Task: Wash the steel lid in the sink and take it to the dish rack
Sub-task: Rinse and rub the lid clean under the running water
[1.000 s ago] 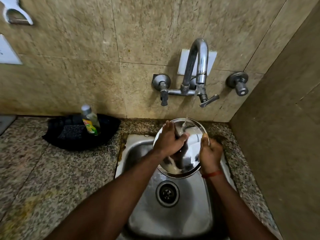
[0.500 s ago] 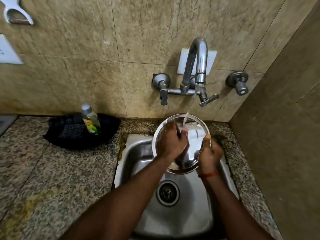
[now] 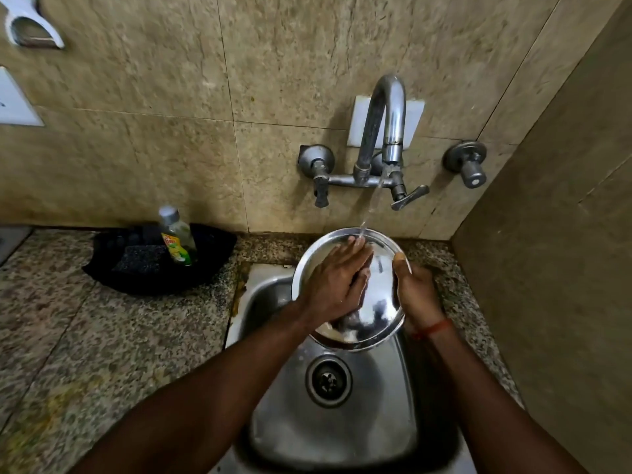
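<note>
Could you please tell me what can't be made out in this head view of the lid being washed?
- Lid: left part hidden by the left hand.
- Right hand: its fingers are behind the lid, only the thumb shows.
- Bottle: label too small to read.
- Dish rack: not in view.
- Sink: near edge cut off by the frame.

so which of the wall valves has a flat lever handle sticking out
The valve just right of the spout, by the falling water: its flat lever angles out rightward. The left valve has a handle hanging down; the far-right valve carries a round knob.
</note>
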